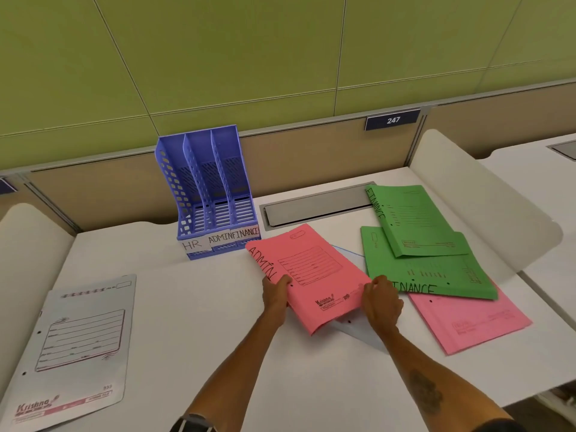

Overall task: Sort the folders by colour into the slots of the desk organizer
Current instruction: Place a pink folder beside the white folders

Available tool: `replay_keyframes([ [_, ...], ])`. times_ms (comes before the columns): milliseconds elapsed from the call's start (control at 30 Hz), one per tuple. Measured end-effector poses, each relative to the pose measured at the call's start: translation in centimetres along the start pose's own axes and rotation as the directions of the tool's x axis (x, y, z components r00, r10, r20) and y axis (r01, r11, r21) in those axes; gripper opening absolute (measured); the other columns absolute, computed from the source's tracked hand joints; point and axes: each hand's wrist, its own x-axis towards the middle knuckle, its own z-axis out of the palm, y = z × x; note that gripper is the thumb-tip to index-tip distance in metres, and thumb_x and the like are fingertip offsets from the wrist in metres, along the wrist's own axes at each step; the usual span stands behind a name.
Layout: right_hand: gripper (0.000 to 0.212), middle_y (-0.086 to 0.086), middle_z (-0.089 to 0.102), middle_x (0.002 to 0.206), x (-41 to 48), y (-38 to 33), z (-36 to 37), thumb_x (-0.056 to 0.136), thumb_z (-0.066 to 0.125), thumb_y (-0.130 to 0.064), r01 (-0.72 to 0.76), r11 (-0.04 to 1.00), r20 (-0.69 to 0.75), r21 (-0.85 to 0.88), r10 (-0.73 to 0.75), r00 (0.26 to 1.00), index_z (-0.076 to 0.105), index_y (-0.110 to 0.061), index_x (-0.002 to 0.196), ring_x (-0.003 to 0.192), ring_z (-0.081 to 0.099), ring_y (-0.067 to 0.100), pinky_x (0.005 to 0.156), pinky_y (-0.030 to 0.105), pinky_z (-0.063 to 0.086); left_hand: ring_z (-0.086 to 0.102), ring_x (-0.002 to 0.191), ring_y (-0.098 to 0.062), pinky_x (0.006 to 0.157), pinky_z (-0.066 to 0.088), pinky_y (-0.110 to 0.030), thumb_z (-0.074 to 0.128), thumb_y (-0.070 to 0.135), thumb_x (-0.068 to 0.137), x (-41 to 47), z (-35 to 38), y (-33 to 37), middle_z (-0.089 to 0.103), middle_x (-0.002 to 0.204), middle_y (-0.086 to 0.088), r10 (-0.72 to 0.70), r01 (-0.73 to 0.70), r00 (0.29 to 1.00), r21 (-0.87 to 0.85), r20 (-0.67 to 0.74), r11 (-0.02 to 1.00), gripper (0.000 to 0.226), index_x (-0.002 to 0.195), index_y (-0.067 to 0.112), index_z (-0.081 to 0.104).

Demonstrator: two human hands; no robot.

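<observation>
The thin pink card folder marked ADMIN (311, 275) lies tilted on the desk, gripped at both long edges: the left hand (275, 296) has its thumb over one edge and the right hand (382, 302) pinches the other. A pale bluish folder (358, 333) lies directly under it below the right hand, so a lift could drag that one along. The limp card might also sag or fall open. Beyond the left hand stands the purple perforated plastic desk organizer (212, 194); its ADMIN slot is the narrow middle one, so a skewed entry could catch a divider or land in a neighbouring slot. The white desk (202, 307) carries two green FINANCE folders (436, 272) and another pink folder (470, 322) right of the right hand, and a pale grey folder (74, 347) well left. Beige partitions and green wall panels (249, 57) stand behind.
</observation>
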Motion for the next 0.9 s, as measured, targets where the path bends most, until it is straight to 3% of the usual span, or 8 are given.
replay_keyframes([
  [67,0.028,0.013,0.062,0.110,0.4,-1.3,0.0,0.100,0.042,-0.024,0.055,0.998,0.069,-0.030,-0.053,0.996,0.056,-0.004,0.114,0.101,0.058,0.030,0.093,0.044,0.047,0.065,0.093,-0.025,0.065,0.055,-0.032,0.057,0.009,0.089,0.0,-2.0,0.1,0.067,0.114,-0.012,0.029,-0.029,0.999,-0.007,0.019,1.000,0.038,0.126,0.012,0.049],
  [167,0.040,0.015,0.063,0.113,0.8,-2.9,0.3,0.103,0.035,-0.033,0.039,0.999,0.233,-0.004,-0.037,0.972,0.058,-0.003,0.116,0.101,0.059,0.030,0.095,0.043,0.047,0.066,0.084,-0.025,0.066,0.056,-0.034,0.053,0.009,0.091,-0.1,-4.2,0.5,0.070,0.113,-0.016,0.067,-0.066,0.996,-0.020,0.052,0.998,0.033,0.124,0.007,0.055],
  [333,0.049,0.017,0.063,0.103,1.3,-2.9,0.4,0.105,0.032,-0.040,-0.047,0.963,0.390,0.265,-0.063,0.919,0.058,0.001,0.102,0.096,0.061,0.032,0.091,0.043,0.050,0.069,0.082,-0.029,0.073,0.060,-0.040,0.050,0.011,0.093,-0.8,-4.6,0.6,0.071,0.104,-0.017,0.118,-0.127,0.960,0.017,0.254,0.992,0.032,0.125,0.005,0.053],
  [467,0.045,0.014,0.065,0.115,1.0,-5.0,0.9,0.101,0.045,-0.040,-0.123,0.852,0.404,0.508,-0.110,0.908,0.060,-0.002,0.120,0.106,0.062,0.036,0.097,0.051,0.050,0.072,0.088,-0.027,0.078,0.060,-0.041,0.048,0.009,0.095,-1.2,-5.9,2.1,0.070,0.113,-0.014,0.213,-0.234,0.921,0.027,0.325,0.972,0.032,0.126,0.016,0.051],
  [633,0.035,0.010,0.068,0.118,-0.2,-8.0,2.1,0.097,0.056,-0.034,-0.121,0.731,0.330,0.672,-0.149,0.932,0.060,-0.012,0.124,0.099,0.066,0.026,0.090,0.044,0.054,0.071,0.099,-0.036,0.086,0.058,-0.053,0.044,0.018,0.101,-1.0,-9.1,3.5,0.069,0.118,-0.012,0.286,-0.302,0.919,0.019,0.273,0.953,0.029,0.130,0.018,0.050],
  [733,0.037,0.009,0.067,0.119,-1.7,-10.6,3.7,0.097,0.056,-0.033,-0.105,0.725,0.328,0.680,-0.173,0.928,0.057,-0.012,0.128,0.097,0.066,0.025,0.084,0.038,0.053,0.073,0.096,-0.031,0.083,0.061,-0.049,0.048,0.029,0.102,-0.8,-11.6,3.8,0.070,0.117,-0.010,0.316,-0.323,0.935,0.023,0.159,0.946,0.031,0.132,0.019,0.050],
  [900,0.042,0.010,0.060,0.130,-5.9,-14.6,7.3,0.099,0.054,-0.031,-0.050,0.764,0.351,0.644,-0.236,0.906,0.045,-0.013,0.136,0.109,0.062,0.030,0.096,0.046,0.052,0.073,0.091,-0.031,0.078,0.061,-0.050,0.053,0.035,0.099,-0.3,-17.7,2.9,0.067,0.114,-0.010,0.284,-0.282,0.958,0.053,-0.037,0.958,0.035,0.129,0.020,0.041],
])
